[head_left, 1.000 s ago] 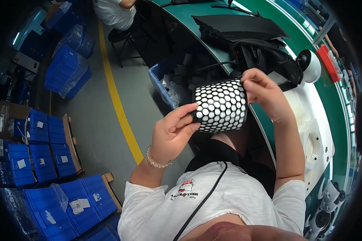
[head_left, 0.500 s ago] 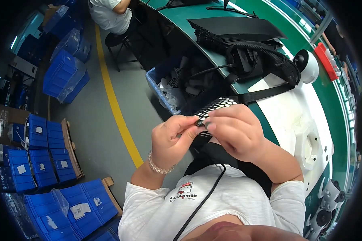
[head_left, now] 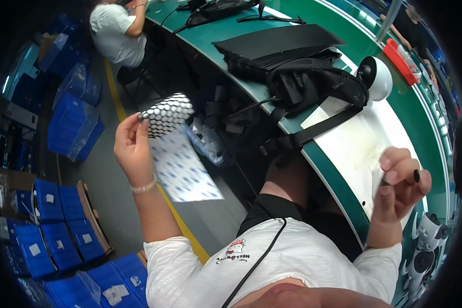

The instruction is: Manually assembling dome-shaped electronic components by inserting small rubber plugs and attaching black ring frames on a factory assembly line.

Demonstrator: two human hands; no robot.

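Note:
My left hand (head_left: 132, 146) is out to the left over the floor, pinching the top of a flexible sheet (head_left: 164, 117) between thumb and fingers. Its upper part shows a black honeycomb pattern with white cells. Below, white backing paper (head_left: 187, 172) with blue print hangs down. Above the bench at the right, my right hand (head_left: 401, 179) has its fingers bent and the thumb against the fingertips. A small black oval (head_left: 417, 176) sits against one finger; whether it is stuck there or worn is unclear. Something tiny and dark shows at the thumb tip.
A black bag with straps (head_left: 313, 87) and black sheets (head_left: 282, 41) lie on the green bench. Beside them are a white rounded device (head_left: 380, 84), a white board (head_left: 339, 136) and a red tray (head_left: 400, 61). Blue crates (head_left: 74, 126) stand left; a person (head_left: 120, 33) sits ahead.
My hands, together before me on the sheet, have parted. The left carried the sheet out to the left, where its printed backing now shows. The right let it go and moved right, over the bench.

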